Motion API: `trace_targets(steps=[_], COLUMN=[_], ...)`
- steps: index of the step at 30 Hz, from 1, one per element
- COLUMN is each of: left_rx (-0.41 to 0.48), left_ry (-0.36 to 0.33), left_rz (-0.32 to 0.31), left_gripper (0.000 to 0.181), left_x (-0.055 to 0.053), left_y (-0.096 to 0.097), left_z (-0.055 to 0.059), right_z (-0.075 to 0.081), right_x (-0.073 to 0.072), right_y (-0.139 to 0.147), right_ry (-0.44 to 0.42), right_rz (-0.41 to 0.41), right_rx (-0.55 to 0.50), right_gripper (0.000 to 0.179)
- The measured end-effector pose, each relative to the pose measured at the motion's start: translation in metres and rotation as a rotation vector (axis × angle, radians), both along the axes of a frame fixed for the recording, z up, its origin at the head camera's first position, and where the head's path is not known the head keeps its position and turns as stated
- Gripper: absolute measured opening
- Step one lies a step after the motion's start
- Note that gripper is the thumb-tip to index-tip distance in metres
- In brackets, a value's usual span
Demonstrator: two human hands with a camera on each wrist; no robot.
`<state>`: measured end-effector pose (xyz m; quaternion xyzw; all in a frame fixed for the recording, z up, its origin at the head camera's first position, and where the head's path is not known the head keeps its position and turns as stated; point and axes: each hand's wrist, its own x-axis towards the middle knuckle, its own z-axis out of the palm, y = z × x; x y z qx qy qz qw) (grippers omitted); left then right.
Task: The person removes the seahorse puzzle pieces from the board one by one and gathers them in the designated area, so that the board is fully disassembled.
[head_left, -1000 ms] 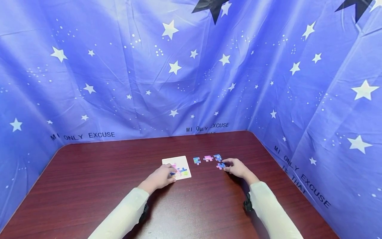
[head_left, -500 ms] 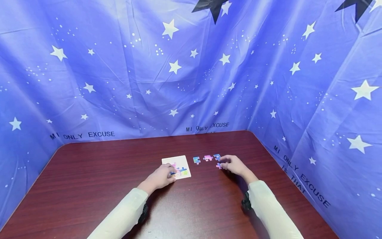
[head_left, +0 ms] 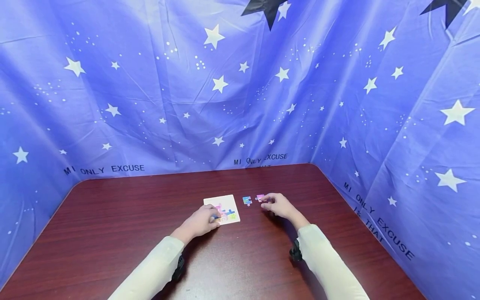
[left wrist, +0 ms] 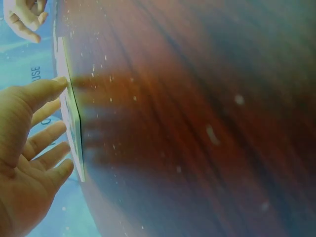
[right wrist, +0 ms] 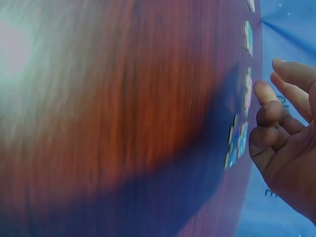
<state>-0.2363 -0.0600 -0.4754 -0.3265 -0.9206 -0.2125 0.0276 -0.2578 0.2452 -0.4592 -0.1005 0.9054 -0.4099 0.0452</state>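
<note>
My left hand [head_left: 199, 220] rests on the left part of a square white puzzle board [head_left: 229, 201], its fingertips touching the board, as the left wrist view shows. Pink, blue and green pieces lie in the board, partly hidden by the fingers. My right hand [head_left: 279, 206] is over the loose puzzle pieces to the right, fingers loosely bent and nothing visible between them. Beneath its fingertips is a pink puzzle piece [head_left: 259, 198]. Left of that lies a blue puzzle piece [head_left: 246, 201]. Two further blue pieces [right wrist: 242, 140] are hidden behind the hand from the head view but show in the right wrist view.
The dark red-brown wooden table [head_left: 142, 208] reaches back to a blue star-printed curtain [head_left: 180, 83], which hangs behind it and along both sides. Each wrist carries a black device [head_left: 296, 251] below a pale sleeve [head_left: 326, 260].
My right hand has moved left, from the rightmost pieces to above the pink one, and now covers the rightmost pieces in the head view. The left hand has stayed on the board.
</note>
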Motion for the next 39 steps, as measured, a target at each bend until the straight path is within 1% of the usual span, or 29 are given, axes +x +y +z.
trace_targets(steps=[8, 13, 19, 22, 25, 27, 32, 36, 39], left_rx=[0.009, 0.002, 0.022, 0.014, 0.008, 0.003, 0.003, -0.003, 0.004], left_ry=[-0.039, -0.057, -0.066, -0.072, -0.076, -0.073, -0.084, -0.088, -0.085], left_rz=[0.091, 0.158, 0.203, 0.224, 0.239, 0.239, 0.235, 0.244, 0.233], left_gripper=[0.023, 0.024, 0.029, 0.030, 0.032, 0.032, 0.034, 0.035, 0.035], left_x=[0.002, 0.002, 0.002, 0.001, 0.001, 0.001, 0.000, -0.001, -0.002], left_y=[-0.007, -0.011, -0.014, -0.014, -0.013, -0.013, -0.010, -0.009, -0.006], left_z=[0.002, -0.001, 0.000, -0.001, -0.002, -0.002, -0.003, -0.004, -0.005], right_z=[-0.002, -0.001, -0.004, -0.006, -0.006, -0.006, -0.005, -0.005, -0.005], right_x=[-0.003, -0.003, -0.004, -0.004, -0.002, -0.002, -0.002, -0.004, -0.003], right_y=[-0.026, -0.038, -0.053, -0.061, -0.071, -0.076, -0.086, -0.092, -0.093], right_ry=[-0.020, -0.015, -0.015, -0.007, -0.001, 0.001, 0.006, 0.007, 0.041], right_rz=[0.001, 0.031, 0.048, 0.063, 0.082, 0.102, 0.124, 0.138, 0.145], right_rx=[-0.030, -0.032, -0.021, -0.023, -0.027, -0.027, 0.000, 0.030, 0.057], right_gripper=[0.022, 0.023, 0.022, 0.021, 0.020, 0.020, 0.020, 0.021, 0.021])
